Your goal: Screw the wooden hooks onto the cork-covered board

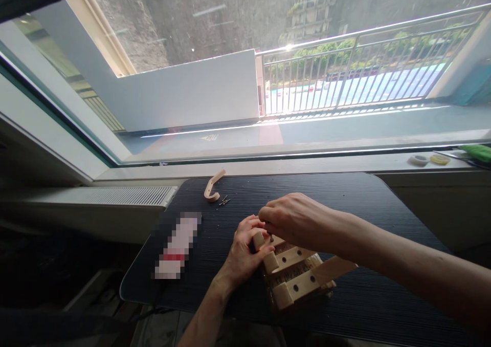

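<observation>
My left hand (245, 244) is closed round the end of the farthest wooden hook (259, 240) on a board. Above it, my right hand (293, 216) is closed, with a short dark metal tip (271, 237) showing under its fingers and pointing down at the hook; what it belongs to is hidden in the fist. Two more pale wooden hooks, a middle one (289, 259) and a nearer one (303, 284), lie across the rough wooden board (293, 273). Dark round holes or screw heads show in both.
Another wooden hook (210, 188) lies loose at the back of the black table (184, 296), beside several screws (224, 200). A blurred pinkish object (176, 250) is at left. Rolls of tape (418, 159) and a green item (475, 152) rest on the window sill (307, 164).
</observation>
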The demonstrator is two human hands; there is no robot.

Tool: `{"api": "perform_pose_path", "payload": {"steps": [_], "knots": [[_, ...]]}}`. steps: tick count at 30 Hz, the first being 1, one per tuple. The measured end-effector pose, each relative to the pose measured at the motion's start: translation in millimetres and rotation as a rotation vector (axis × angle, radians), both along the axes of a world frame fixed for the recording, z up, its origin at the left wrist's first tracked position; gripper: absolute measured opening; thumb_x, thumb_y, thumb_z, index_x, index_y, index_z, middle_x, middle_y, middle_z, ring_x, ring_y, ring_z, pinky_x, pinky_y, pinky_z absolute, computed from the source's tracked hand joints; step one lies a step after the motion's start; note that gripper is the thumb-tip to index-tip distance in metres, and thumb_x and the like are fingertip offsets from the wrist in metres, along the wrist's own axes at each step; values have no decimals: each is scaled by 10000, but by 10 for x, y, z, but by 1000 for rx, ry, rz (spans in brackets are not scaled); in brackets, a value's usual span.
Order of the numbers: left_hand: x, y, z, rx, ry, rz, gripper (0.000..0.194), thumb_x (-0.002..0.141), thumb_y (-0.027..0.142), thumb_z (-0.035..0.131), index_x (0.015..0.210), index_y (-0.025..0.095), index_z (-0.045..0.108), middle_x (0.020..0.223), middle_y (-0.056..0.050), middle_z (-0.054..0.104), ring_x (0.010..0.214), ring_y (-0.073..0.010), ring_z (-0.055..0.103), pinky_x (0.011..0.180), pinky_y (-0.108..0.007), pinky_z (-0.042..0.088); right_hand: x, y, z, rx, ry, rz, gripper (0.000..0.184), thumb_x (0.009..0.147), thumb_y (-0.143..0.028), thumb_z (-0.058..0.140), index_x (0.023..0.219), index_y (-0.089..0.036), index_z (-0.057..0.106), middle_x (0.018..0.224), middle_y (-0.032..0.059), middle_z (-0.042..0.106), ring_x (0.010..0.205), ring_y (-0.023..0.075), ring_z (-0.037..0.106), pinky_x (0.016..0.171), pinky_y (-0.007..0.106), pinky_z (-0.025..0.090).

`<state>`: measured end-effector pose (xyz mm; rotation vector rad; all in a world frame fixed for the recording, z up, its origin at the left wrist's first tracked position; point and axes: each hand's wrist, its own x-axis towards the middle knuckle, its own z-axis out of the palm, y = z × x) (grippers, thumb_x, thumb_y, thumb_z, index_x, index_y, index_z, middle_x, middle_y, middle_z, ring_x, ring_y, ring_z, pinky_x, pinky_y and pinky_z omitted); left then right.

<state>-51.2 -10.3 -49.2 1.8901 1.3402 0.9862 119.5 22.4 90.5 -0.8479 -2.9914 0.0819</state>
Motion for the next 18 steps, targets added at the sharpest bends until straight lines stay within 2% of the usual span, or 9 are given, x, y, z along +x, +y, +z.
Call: {"api": "perform_pose_path", "payload": {"steps": [4,7,11,14,18], "knots": [[7,-5,10,17,-26,2,213,696,205,684,906,229,657,1199,-46,549,1258,-246,379,1075,-417,307,-18,8,-122,90,-9,-74,154,897,-238,462,798,-151,542,649,17,595,532,119,536,462,274,193],[7,-11,6,4,-36,13,240,686,206,693,922,235,661,1221,-48,535,1252,-248,389,1067,-417,318,-44,-11,-147,144,1,-113,165,891,-267,470,803,-149,543,649,30,598,542,135,555,459,286,180],[7,-13,-4,-8,-46,24,304,689,220,690,989,234,643,1206,-56,536,1249,-252,393,1051,-419,335,-48,-48,-23,55,-14,-128,147,871,-262,477,803,-163,562,673,23,621,578,139,568,464,271,192],[6,-11,-4,-16,-26,9,263,700,227,677,961,235,646,1158,-47,557,1216,-243,423,1034,-407,358,-16,-63,84,-5,4,-93,108,834,-229,495,819,-178,588,729,20,635,617,129,562,484,259,209],[1,-5,-5,-4,-1,11,205,693,234,683,896,227,656,1139,-45,566,1204,-246,427,1019,-407,377,10,-34,98,-47,43,-37,142,842,-216,475,792,-170,600,786,28,631,628,110,541,502,250,239]]}}
